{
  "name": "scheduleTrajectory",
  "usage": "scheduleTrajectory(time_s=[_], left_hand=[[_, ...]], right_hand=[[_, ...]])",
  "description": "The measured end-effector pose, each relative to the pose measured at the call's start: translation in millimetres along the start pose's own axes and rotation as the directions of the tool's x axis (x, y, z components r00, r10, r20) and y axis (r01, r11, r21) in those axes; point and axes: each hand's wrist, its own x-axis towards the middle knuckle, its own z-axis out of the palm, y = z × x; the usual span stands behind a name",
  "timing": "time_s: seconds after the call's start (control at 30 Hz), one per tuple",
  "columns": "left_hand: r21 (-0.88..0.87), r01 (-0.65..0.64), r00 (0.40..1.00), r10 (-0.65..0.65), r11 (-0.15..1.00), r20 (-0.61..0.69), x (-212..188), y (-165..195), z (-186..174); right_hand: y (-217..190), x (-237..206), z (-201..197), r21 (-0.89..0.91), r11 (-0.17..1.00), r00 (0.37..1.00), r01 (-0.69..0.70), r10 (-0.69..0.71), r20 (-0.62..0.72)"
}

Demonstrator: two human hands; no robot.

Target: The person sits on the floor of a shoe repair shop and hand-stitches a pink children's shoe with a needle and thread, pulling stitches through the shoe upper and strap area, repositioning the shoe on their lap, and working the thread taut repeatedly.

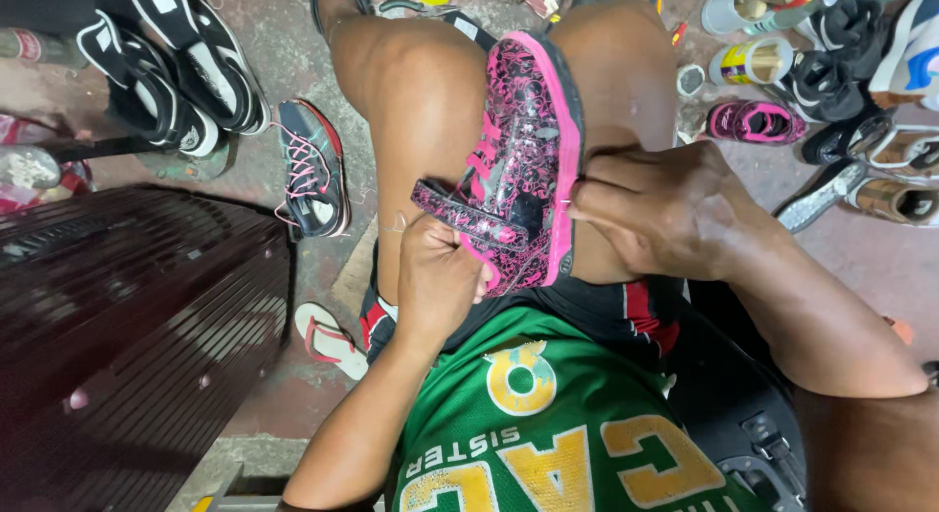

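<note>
A small pink and black patterned shoe point(523, 150) with strap fasteners lies between my bare knees, its pink sole edge turned to the right. My left hand point(438, 282) grips the shoe's heel end from below, under an open strap. My right hand point(653, 211) pinches at the pink sole edge, fingertips pressed together against it; a thin needle-like glint shows there, too small to be sure of.
A dark slatted bench point(127, 326) fills the left. Black sandals point(171, 67), a sneaker with pink laces point(311, 170) and a flip-flop point(328, 338) lie on the floor left. Several shoes point(861, 131), a small pink shoe point(755, 122) and tins point(748, 62) crowd the upper right.
</note>
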Motion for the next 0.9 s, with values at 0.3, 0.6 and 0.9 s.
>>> scheduleTrajectory(time_s=[0.3,0.6,0.9], left_hand=[[0.056,0.04,0.999,-0.041,0.998,0.016,1.1,16.0,2.6],[0.313,-0.266,0.964,0.258,0.912,0.068,-2.5,28.2,2.2],[0.364,-0.098,0.995,0.094,0.926,0.03,-0.5,13.0,-6.9]], right_hand=[[6.7,-8.6,10.9,-0.088,0.993,0.997,0.08,-0.081,-0.01],[-14.7,4.1,10.7,-0.091,0.996,1.0,-0.022,0.023,0.002],[-8.3,-15.7,16.9,-0.19,0.97,0.988,-0.15,0.156,0.018]])
